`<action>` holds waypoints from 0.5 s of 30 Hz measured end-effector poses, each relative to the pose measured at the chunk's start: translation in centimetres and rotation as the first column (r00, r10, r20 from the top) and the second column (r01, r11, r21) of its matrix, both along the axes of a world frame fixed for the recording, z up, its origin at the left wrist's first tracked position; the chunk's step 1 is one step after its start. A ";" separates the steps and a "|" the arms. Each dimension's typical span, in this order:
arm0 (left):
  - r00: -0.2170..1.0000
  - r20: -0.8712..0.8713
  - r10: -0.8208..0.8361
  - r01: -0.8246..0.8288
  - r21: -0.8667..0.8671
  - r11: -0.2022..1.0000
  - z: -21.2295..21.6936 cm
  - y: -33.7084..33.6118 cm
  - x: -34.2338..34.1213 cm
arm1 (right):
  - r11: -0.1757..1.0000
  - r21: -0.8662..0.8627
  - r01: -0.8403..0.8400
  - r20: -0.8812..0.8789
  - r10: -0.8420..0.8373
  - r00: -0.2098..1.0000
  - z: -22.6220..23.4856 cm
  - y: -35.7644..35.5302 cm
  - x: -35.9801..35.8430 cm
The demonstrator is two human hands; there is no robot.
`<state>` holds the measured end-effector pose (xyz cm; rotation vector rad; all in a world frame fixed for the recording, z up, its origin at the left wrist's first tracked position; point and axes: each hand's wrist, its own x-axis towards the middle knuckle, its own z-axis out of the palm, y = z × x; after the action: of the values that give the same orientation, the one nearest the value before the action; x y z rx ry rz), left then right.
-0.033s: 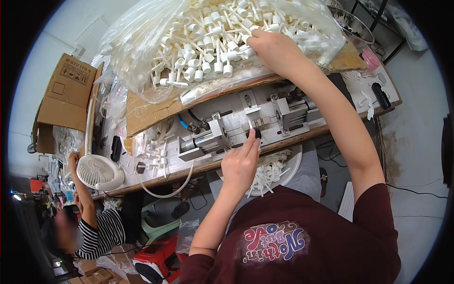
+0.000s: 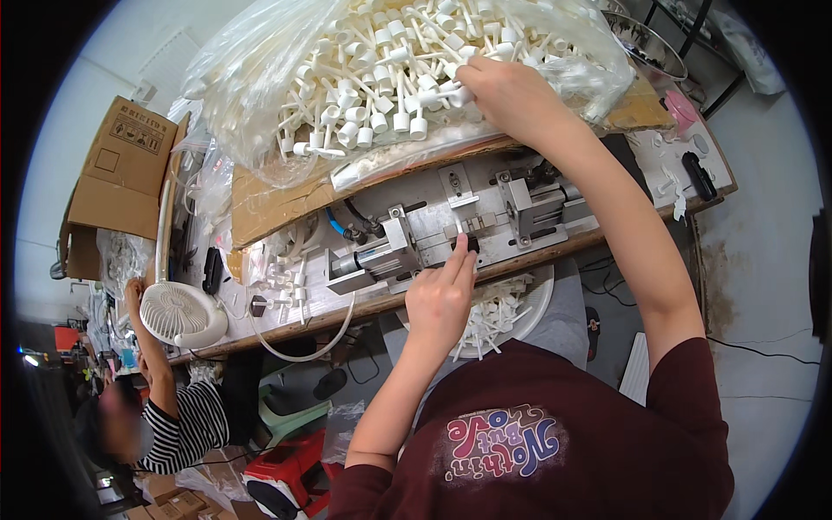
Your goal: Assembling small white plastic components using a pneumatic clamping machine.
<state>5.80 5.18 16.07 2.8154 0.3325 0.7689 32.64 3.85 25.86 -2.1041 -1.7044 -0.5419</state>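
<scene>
My right hand (image 2: 511,94) reaches into the heap of white plastic scoops (image 2: 381,78), its fingertips pinched on a white scoop (image 2: 452,95) at the near edge of the heap. Lower down, my left hand (image 2: 440,303) rests at the metal clamping fixture (image 2: 485,227). Its index finger is stretched out, with the tip touching a small white piece (image 2: 459,226) in the middle of the fixture, beside a black block (image 2: 472,245). The other left fingers are partly folded and partly hidden. Metal cylinder units (image 2: 377,260) flank the fixture's middle.
Clear plastic bagging (image 2: 251,95) and a cardboard sheet (image 2: 269,204) lie under the heap. A white basin (image 2: 542,303) with white pieces sits below the bench edge. A white fan (image 2: 184,316) and hose (image 2: 303,357) are left. Another person (image 2: 186,433) works at far left.
My right hand has shifted slightly right and down, drawing the pinched scoop a little away from the heap. My left hand stays at the fixture.
</scene>
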 end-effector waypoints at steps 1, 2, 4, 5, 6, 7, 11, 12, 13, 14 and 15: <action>1.000 0.001 0.001 -0.001 0.032 0.999 0.1 0.2 0.2 | 0.996 0.074 -0.041 -0.014 0.042 0.999 -0.4 -0.7 -0.2; 1.000 -0.013 -0.016 0.016 0.009 1.000 0.2 0.3 0.6 | 0.994 0.100 -0.044 -0.001 0.045 0.999 -0.5 -1.6 -0.3; 0.998 -0.047 -0.037 0.036 -0.033 0.999 0.5 0.7 0.7 | 0.985 0.159 -0.066 0.017 0.064 0.998 -0.6 -3.0 -1.1; 0.998 -0.057 -0.032 0.029 -0.045 0.999 0.6 0.7 0.7 | 0.973 0.197 -0.116 0.048 0.109 0.993 -0.8 -3.7 -1.6; 0.998 -0.060 -0.024 0.021 -0.053 0.998 0.7 0.8 0.8 | 0.956 0.237 -0.170 0.089 0.153 0.984 -0.9 -4.3 -2.0; 0.998 -0.063 -0.016 0.012 -0.060 0.998 0.8 0.9 0.9 | 0.935 0.274 -0.226 0.131 0.196 0.972 -1.1 -4.7 -2.5; 0.999 0.041 -0.007 0.029 -0.565 0.825 2.6 0.3 0.6 | 0.906 0.238 -0.350 0.217 0.302 0.928 -3.0 -7.2 -4.7; 0.987 0.156 0.031 0.101 -0.769 0.631 3.8 -0.2 0.7 | 0.905 0.213 -0.368 0.234 0.319 0.919 -3.5 -7.8 -5.2; 0.963 0.251 0.102 0.193 -0.901 0.389 4.7 -0.5 0.8 | 0.903 0.188 -0.386 0.250 0.336 0.908 -4.0 -8.2 -5.7; 0.925 0.361 0.118 0.321 -0.909 0.267 5.3 -0.7 0.7 | 0.899 0.164 -0.406 0.259 0.358 0.897 -4.5 -8.5 -6.3; 0.929 0.369 0.040 0.313 -0.837 0.448 5.2 -0.2 0.4 | 0.889 0.148 -0.433 0.261 0.387 0.884 -5.0 -8.4 -6.8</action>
<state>6.22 5.00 21.27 1.6251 0.3068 0.7183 25.80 -4.58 20.83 -1.5196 -2.0505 -0.8031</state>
